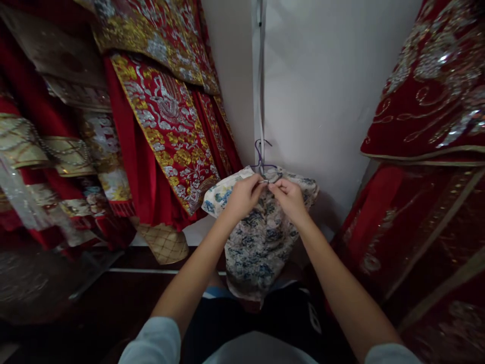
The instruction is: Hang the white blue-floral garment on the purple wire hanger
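A floral garment (261, 242), cream with blue and grey flowers, hangs in front of me on a purple hanger (259, 151). My left hand (248, 194) pinches the left side of its collar between thumb and fingers. Close beside it, my right hand (288, 197) pinches the right side of the neckline. The two sets of fingertips nearly meet at the collar front. Whatever small fastening lies between them is too small to make out. Below the hands the garment's body hangs down toward my legs.
Red embroidered costumes (166, 116) with gold and silver patterns hang at the left. More dark red sequinned garments (428, 101) hang at the right. A pale wall (314, 91) with a vertical strip (257, 76) stands behind the hanger. A metal stand foot (94, 275) rests at lower left.
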A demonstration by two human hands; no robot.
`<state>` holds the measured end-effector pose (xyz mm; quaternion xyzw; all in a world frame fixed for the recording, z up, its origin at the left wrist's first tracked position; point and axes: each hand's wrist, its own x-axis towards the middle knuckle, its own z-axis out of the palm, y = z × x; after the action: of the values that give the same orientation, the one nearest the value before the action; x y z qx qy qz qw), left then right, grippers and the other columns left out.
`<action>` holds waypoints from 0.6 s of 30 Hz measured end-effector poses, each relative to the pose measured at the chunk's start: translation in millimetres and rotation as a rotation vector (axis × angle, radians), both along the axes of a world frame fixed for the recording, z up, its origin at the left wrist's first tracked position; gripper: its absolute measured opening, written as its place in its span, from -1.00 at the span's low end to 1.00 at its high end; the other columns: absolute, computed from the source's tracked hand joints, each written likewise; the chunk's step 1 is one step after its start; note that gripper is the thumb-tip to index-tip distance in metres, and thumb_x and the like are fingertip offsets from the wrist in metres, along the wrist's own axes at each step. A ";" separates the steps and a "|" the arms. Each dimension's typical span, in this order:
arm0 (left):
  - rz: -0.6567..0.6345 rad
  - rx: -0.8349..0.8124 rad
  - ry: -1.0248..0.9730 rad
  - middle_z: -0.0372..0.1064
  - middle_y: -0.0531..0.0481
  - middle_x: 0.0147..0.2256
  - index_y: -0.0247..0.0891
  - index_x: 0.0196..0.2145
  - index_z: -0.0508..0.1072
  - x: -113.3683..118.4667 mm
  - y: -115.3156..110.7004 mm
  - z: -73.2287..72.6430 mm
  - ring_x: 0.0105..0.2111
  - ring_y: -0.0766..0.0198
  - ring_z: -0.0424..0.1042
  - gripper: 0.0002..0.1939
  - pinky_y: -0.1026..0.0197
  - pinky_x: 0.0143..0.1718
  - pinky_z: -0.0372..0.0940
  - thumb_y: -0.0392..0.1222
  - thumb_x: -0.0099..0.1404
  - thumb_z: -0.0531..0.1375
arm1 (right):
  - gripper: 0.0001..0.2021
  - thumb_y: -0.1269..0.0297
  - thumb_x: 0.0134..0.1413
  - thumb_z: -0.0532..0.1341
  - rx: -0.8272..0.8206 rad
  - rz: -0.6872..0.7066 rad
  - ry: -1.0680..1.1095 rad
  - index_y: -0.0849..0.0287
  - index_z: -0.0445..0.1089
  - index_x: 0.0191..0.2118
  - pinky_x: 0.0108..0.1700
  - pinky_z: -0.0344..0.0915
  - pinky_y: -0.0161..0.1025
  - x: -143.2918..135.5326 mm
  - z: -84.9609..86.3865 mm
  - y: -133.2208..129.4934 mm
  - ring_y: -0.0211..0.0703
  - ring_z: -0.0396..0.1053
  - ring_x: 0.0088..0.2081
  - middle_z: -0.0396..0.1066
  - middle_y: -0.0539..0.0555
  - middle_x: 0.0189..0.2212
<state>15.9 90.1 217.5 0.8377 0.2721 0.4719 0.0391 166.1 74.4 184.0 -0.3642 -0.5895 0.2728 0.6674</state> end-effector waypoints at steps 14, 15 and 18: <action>0.009 -0.008 -0.596 0.35 0.07 -0.46 -0.28 -0.34 0.40 -31.7 1.5 10.6 -0.41 0.35 0.33 -0.85 0.32 -0.31 0.20 -0.14 0.31 0.19 | -0.73 0.15 -0.09 0.21 -0.076 -0.095 0.016 0.13 0.21 -0.64 -0.52 -0.06 -0.31 -16.6 -37.0 8.9 -0.32 0.04 -0.61 0.11 -0.10 -0.71; 0.032 -0.012 -0.691 0.34 0.08 -0.48 -0.29 -0.37 0.40 -41.5 7.5 8.7 -0.43 0.37 0.32 -0.85 0.33 -0.32 0.20 -0.15 0.30 0.21 | -0.73 0.15 -0.09 0.22 -0.090 -0.079 0.029 0.13 0.20 -0.64 -0.53 -0.06 -0.31 -17.0 -42.5 3.9 -0.33 0.03 -0.61 0.10 -0.11 -0.71; 0.022 -0.164 -1.110 0.29 0.13 -0.52 -0.30 -0.43 0.37 -70.1 24.5 -11.5 -0.48 0.43 0.28 -0.87 0.37 -0.33 0.19 -0.26 0.27 0.23 | -0.73 0.15 -0.07 0.23 -0.136 -0.012 0.091 0.13 0.20 -0.62 -0.54 -0.07 -0.33 -24.2 -59.8 -13.6 -0.35 0.01 -0.62 0.08 -0.13 -0.71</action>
<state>-54.2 114.6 206.0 0.4548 0.2551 0.8197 0.2368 141.9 60.7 124.2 -0.3995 -0.5365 0.3247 0.6687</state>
